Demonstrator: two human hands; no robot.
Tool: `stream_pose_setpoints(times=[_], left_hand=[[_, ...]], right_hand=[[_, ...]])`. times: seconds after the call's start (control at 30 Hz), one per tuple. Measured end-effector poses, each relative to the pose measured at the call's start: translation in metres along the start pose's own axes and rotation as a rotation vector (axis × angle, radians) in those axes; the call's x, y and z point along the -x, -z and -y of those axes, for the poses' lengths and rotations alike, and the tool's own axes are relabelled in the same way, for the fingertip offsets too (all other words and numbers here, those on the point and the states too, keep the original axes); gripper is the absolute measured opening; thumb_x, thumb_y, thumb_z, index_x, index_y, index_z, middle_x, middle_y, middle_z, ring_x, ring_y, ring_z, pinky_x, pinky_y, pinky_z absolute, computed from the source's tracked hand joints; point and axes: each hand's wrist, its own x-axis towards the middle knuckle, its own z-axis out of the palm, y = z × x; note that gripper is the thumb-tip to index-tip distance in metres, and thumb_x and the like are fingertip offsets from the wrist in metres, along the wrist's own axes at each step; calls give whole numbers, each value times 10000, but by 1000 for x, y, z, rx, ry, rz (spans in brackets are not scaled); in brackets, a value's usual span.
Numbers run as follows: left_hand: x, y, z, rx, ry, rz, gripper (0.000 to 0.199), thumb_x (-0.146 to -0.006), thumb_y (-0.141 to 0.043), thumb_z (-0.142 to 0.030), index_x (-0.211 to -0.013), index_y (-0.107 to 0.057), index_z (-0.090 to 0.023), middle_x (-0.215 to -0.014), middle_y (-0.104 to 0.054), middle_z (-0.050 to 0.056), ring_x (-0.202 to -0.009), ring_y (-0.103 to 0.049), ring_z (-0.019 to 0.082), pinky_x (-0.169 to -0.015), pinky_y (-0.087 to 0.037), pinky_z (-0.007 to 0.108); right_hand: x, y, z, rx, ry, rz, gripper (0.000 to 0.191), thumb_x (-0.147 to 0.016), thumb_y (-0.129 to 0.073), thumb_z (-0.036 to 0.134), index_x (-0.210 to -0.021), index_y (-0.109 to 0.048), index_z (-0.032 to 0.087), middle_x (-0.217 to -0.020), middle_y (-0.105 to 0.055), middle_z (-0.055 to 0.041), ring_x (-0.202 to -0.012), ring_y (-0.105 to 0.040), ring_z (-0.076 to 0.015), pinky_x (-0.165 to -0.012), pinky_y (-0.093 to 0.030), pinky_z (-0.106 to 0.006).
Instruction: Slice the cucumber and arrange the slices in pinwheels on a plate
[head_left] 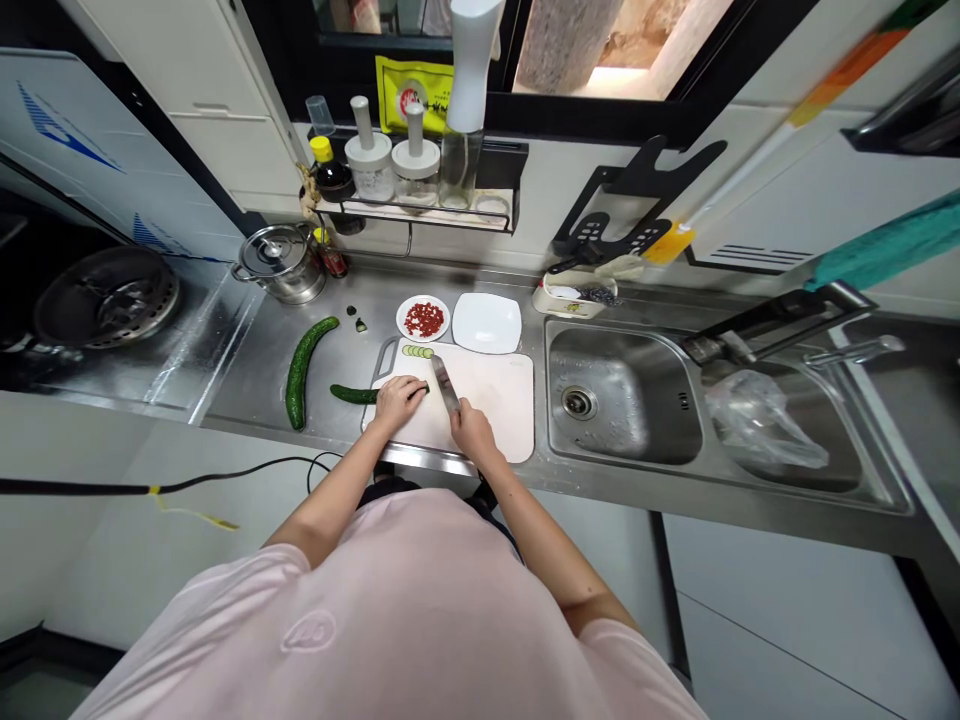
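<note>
From my remote seat, the head camera shows a long stainless steel counter (247, 370) running left to right, with a steel double sink (622, 395) at the right and a round dark metal stove burner (105, 297) at the far left. A clear plastic bag (765, 420) lies in the sink's right basin. Toward the far left of the counter stands a lidded steel pot (281, 265). Behind the counter, a yellow packet (412, 95) with a red round emblem is propped up, though its writing is too small for me to read.

Directly before the person lies a white plastic cutting board (495, 390), set near the counter's edge, apparently to keep the work within easy reach. The person's left hand (397, 402) is curled closed over a slender dark green cucumber (352, 395), pinning it to the board, its end just beside the blade. The right hand (472, 430) has its fingers closed around a steel kitchen knife (445, 384), held with the blade edge-down.

Pale round cucumber slices (417, 351) sit in a row at the board's far side. Beyond the board are a small round plate of chopped red food (424, 320) and an empty-looking white square plate (486, 322). A second, curved cucumber (300, 370) lies on the steel to the left.
</note>
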Motion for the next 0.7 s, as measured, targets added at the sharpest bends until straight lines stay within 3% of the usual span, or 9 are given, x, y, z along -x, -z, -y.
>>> stream_pose_setpoints(times=[0.23, 0.7], left_hand=[[-1, -5, 5, -26, -42, 7, 290, -914, -441, -351, -1048, -687, -276, -1070, -647, 51, -986, -556, 169, -876, -405, 298], [0, -6, 4, -43, -48, 5, 292, -917, -435, -341, -1043, -688, -269, -1065, -647, 63, -991, -549, 176, -875, -405, 310]], right_hand=[[0, -5, 13, 53, 30, 81, 194, -951, -347, 218, -1101, -456, 160, -920, -649, -111, -840, -621, -217, -665, -365, -264], [1, -7, 17, 44, 29, 97, 184, -942, -345, 186, -1094, -442, 151, -912, -641, -112, -836, -619, -215, -668, -377, -267]])
